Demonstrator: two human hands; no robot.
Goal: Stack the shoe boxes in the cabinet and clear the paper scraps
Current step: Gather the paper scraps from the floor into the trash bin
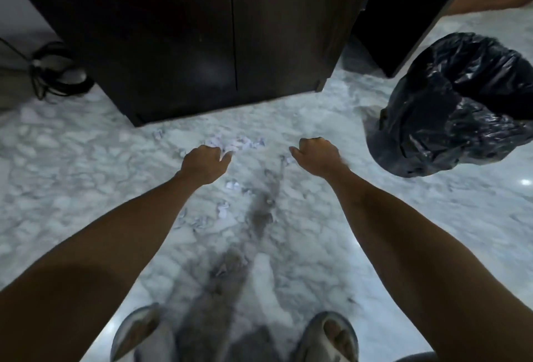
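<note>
Your left hand (205, 163), fingers curled onto the paper scraps (242, 142), sits nearest; more lie at 1 o'clock. Right hand (315, 155) is clenched, contents unclear.

Cabinet (202, 29) far centre; scraps (230, 143) on floor (86, 159) before it; bag (450, 107) right; cables (54, 73) far left.

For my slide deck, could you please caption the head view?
Both hands, left and right, reach toward paper scraps before the closed cabinet.
</note>
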